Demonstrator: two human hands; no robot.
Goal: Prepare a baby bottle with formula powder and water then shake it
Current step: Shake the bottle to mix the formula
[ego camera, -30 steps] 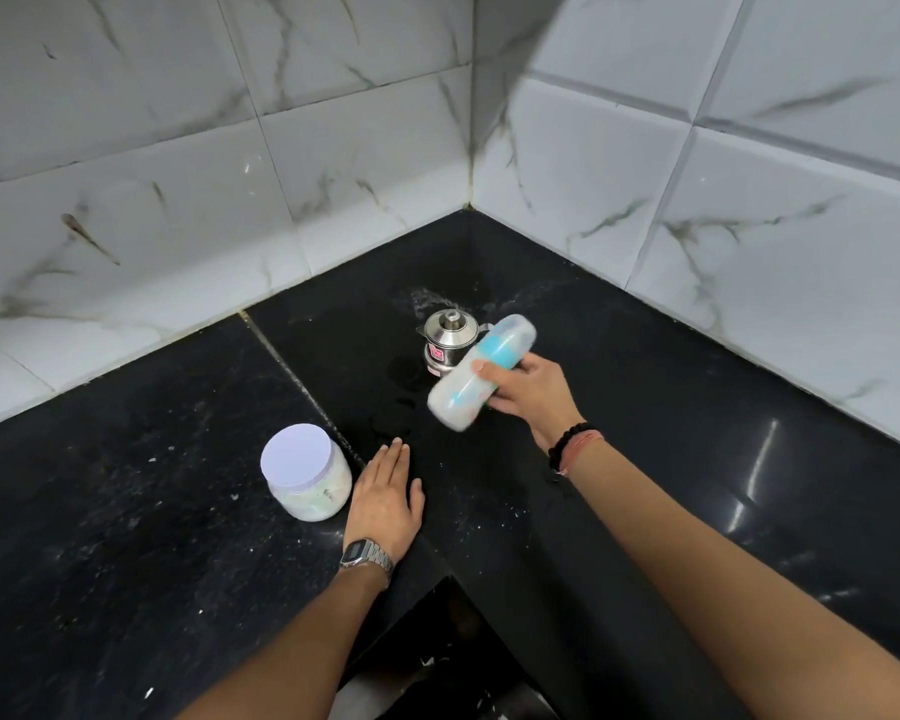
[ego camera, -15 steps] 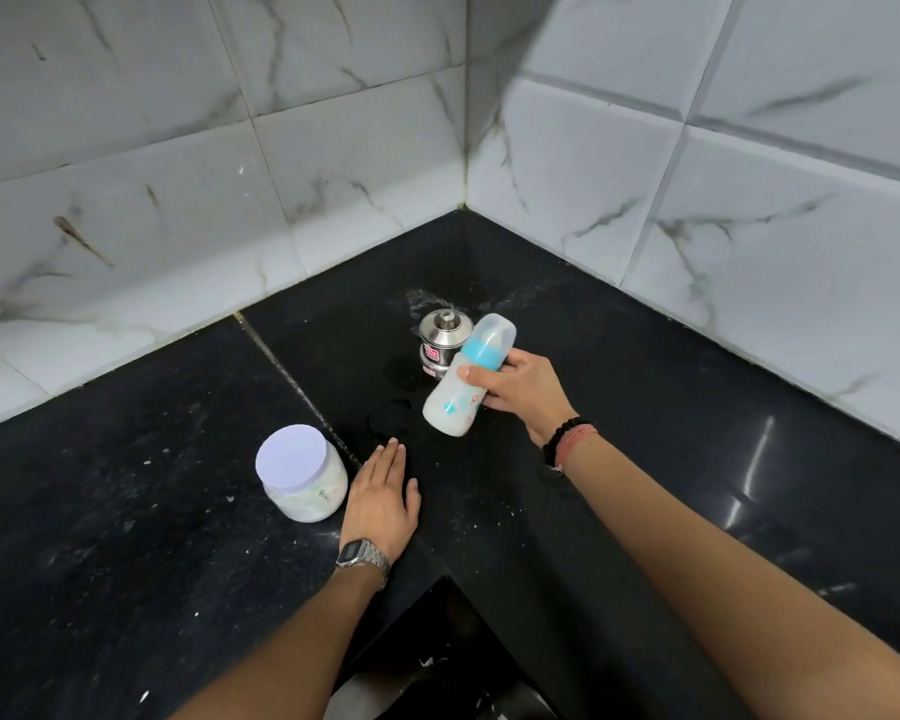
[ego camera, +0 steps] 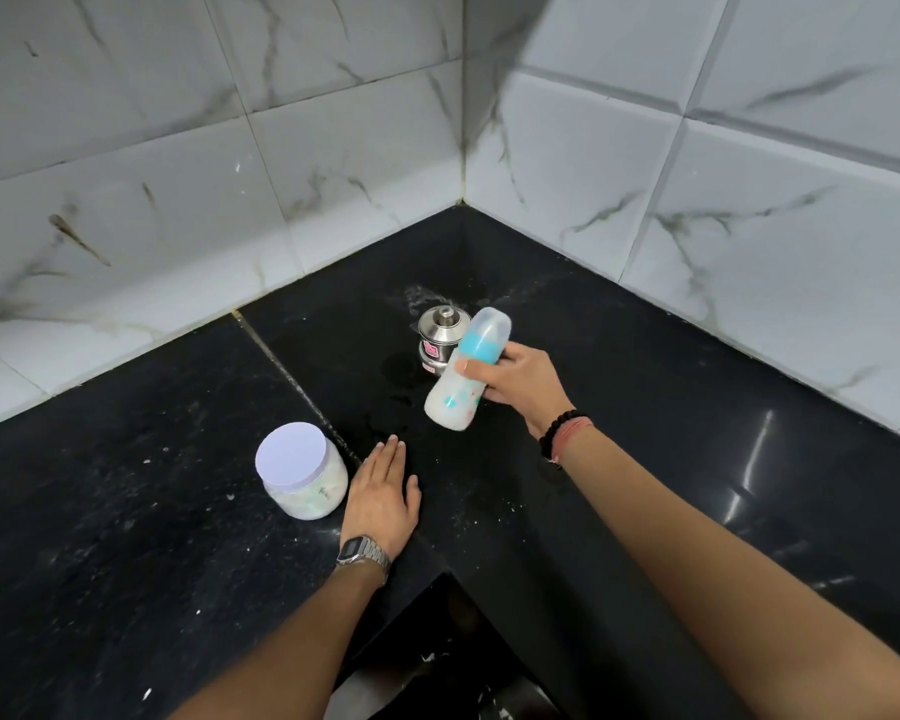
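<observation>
My right hand point(ego camera: 518, 384) grips a baby bottle point(ego camera: 463, 374) around its middle, above the black counter. The bottle is tilted, with its clear cap and blue collar pointing up and away and its milky white base toward me. My left hand point(ego camera: 383, 496) rests flat on the counter, fingers straight, holding nothing. Just left of that hand stands a clear jar of white formula powder point(ego camera: 300, 470) with a pale round lid on it.
A small lidded steel pot point(ego camera: 440, 337) stands behind the bottle near the corner. White marble-look tiled walls point(ego camera: 333, 163) meet at the back. The black counter point(ego camera: 126, 511) carries powder specks and wet spots, and it has an inner corner edge below my left wrist.
The bottle has swung from a flatter tilt to a steeper one and moved slightly in my right hand. My left hand and the jar have stayed in place.
</observation>
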